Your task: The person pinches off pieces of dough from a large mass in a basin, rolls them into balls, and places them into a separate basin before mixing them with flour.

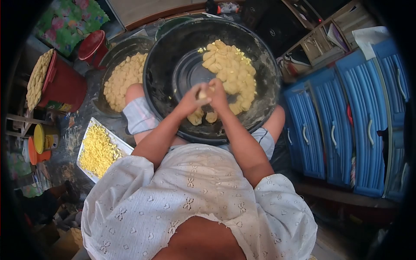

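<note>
Posture: person seated, large black basin [268,99] resting on the lap between the knees
Left hand [190,100]: raised over the basin, fingers closed round a pale dough piece [202,93]
Right hand [218,94]: touching the left hand, fingers together on the same dough piece; both hands pinch it between them
Location of piece: in the air just above the near inner wall of the basin, not resting on anything
Basin contents: heap of shaped dough pieces [232,71] on the far right side, a few more just beneath the hands; the left part of the basin floor is bare and dusted with flour
Second bowl [104,65]: just beside the basin on the left, holding a heap of similar pale pieces [123,80]
Tray [85,147]: white, on the floor by the left knee, covered with small yellow bits [99,151]
Red bucket [65,86]: further left, a flat rack of pale pieces [37,78] leaning beside it
Yellow tin [45,138]: near the tray, on the floor
Blue drawers [346,125]: along the right side
Progress, judged: many pieces lie finished in two vessels, so the work looks well advanced; one piece is in hand; how much raw material is left cannot be told
</note>
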`<action>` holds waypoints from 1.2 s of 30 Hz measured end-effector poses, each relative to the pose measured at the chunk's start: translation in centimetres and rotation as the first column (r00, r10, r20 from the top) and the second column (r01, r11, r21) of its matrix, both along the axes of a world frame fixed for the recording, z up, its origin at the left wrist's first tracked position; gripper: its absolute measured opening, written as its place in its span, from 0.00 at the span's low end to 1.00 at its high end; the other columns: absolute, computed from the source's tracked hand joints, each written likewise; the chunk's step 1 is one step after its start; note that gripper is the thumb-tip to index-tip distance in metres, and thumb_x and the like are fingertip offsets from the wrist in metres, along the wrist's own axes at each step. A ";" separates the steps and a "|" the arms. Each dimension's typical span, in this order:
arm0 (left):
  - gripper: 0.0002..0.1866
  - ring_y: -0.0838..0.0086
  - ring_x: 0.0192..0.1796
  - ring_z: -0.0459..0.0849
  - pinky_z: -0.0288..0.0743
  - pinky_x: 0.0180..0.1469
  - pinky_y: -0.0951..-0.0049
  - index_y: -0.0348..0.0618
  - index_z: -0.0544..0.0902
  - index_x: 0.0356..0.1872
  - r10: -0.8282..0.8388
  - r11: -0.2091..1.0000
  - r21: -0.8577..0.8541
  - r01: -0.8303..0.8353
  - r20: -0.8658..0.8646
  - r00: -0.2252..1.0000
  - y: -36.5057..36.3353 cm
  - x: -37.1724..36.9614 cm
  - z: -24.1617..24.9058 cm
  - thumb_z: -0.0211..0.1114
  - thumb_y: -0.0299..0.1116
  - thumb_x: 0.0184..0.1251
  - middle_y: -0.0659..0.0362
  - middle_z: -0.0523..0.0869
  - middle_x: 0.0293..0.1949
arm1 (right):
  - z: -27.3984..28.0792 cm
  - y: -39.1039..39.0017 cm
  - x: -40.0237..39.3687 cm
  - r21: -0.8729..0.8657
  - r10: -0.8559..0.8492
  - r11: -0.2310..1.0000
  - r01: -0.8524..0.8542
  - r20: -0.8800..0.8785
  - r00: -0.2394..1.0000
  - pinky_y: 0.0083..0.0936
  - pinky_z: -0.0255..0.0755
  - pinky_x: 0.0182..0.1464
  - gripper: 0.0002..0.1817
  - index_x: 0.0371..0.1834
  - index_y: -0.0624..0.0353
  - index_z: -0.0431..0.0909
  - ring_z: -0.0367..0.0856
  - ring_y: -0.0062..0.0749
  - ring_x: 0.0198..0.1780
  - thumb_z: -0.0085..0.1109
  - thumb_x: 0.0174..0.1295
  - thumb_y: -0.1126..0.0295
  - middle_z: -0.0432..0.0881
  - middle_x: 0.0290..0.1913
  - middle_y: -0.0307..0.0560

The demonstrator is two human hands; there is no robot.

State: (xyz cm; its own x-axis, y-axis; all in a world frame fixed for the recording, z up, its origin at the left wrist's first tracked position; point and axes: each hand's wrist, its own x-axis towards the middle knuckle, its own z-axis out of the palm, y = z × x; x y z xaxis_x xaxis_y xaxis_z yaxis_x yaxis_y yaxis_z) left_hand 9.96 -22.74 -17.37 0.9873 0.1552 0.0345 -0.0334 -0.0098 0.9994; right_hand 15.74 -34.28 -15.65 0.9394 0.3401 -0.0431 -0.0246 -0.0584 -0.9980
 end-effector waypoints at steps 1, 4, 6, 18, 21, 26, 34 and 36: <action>0.22 0.70 0.44 0.78 0.69 0.48 0.72 0.37 0.73 0.50 -0.002 0.996 0.094 0.006 -0.053 0.999 -0.3 0.0 -0.4 0.59 0.41 0.59 0.53 0.80 0.42 | -0.1 -0.3 1.0 -0.090 0.100 0.991 -0.097 0.038 0.994 0.25 0.66 0.37 0.14 0.26 0.61 0.68 0.68 0.25 0.31 0.61 0.53 0.63 0.69 0.25 0.42; 0.16 0.68 0.38 0.80 0.72 0.42 0.70 0.37 0.76 0.42 -0.003 0.955 0.294 0.027 -0.081 0.997 -0.5 0.0 -0.8 0.56 0.41 0.63 0.58 0.81 0.39 | -1.6 -1.7 5.3 -0.412 0.257 0.893 -0.183 0.131 0.958 0.34 0.67 0.41 0.16 0.33 0.62 0.73 0.74 0.43 0.34 0.52 0.60 0.57 0.75 0.30 0.54; 0.15 0.57 0.41 0.80 0.72 0.44 0.66 0.39 0.79 0.37 -0.023 0.788 0.587 0.186 -0.274 0.961 -0.6 -0.1 -0.1 0.56 0.42 0.62 0.53 0.81 0.41 | -1.2 -4.0 8.5 -0.598 0.263 0.802 -0.018 0.326 0.908 0.38 0.67 0.44 0.17 0.42 0.58 0.75 0.75 0.51 0.44 0.49 0.60 0.57 0.77 0.40 0.57; 0.24 0.53 0.49 0.74 0.69 0.51 0.60 0.43 0.76 0.47 -0.390 0.380 0.740 0.554 -0.415 0.822 -9.6 7.0 -2.9 0.63 0.46 0.52 0.48 0.75 0.45 | -5.9 -10.8 16.0 -0.832 0.264 0.484 0.272 0.435 0.861 0.36 0.70 0.45 0.12 0.40 0.54 0.77 0.75 0.44 0.46 0.47 0.55 0.70 0.77 0.44 0.50; 0.24 0.58 0.50 0.73 0.68 0.48 0.59 0.43 0.72 0.50 -0.228 0.449 0.854 0.263 -0.175 0.958 -12.7 6.1 -2.5 0.62 0.40 0.51 0.52 0.74 0.47 | -4.5 -10.9 15.2 -0.701 0.088 0.632 0.331 0.489 0.868 0.35 0.70 0.43 0.10 0.37 0.56 0.77 0.76 0.45 0.43 0.51 0.51 0.72 0.78 0.40 0.51; 0.17 0.58 0.49 0.74 0.69 0.45 0.61 0.42 0.75 0.45 -0.459 0.452 0.877 0.161 0.074 0.886 -14.1 9.3 -8.1 0.57 0.28 0.50 0.54 0.74 0.47 | -2.0 -12.2 13.2 -0.154 -0.226 0.948 0.279 0.292 0.929 0.25 0.71 0.38 0.11 0.37 0.62 0.77 0.77 0.27 0.35 0.59 0.49 0.75 0.79 0.31 0.44; 0.15 0.74 0.33 0.74 0.72 0.33 0.72 0.44 0.71 0.39 -0.039 0.975 -0.220 -0.015 -0.240 0.970 -11.5 12.0 -1.9 0.49 0.45 0.65 0.59 0.75 0.30 | 3.0 -12.9 8.3 0.221 -0.181 0.961 0.168 0.041 0.983 0.16 0.69 0.36 0.13 0.42 0.64 0.74 0.73 0.20 0.34 0.59 0.52 0.78 0.75 0.34 0.39; 0.20 0.77 0.30 0.74 0.72 0.31 0.74 0.44 0.70 0.40 0.067 0.969 -0.224 -0.101 -0.152 0.986 -10.5 11.5 -0.1 0.45 0.52 0.67 0.61 0.74 0.28 | 3.3 -11.6 7.5 0.237 -0.123 0.966 0.101 0.080 0.989 0.16 0.69 0.36 0.12 0.40 0.63 0.74 0.73 0.19 0.34 0.60 0.52 0.78 0.75 0.33 0.38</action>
State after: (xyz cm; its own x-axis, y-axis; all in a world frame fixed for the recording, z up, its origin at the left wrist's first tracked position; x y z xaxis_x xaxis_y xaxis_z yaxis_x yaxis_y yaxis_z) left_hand 21.45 -33.25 -17.51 0.9624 0.2252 -0.1520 0.1005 0.2246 0.9693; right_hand 23.26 -45.93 -12.34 0.9681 0.2229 0.1142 0.0762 0.1722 -0.9821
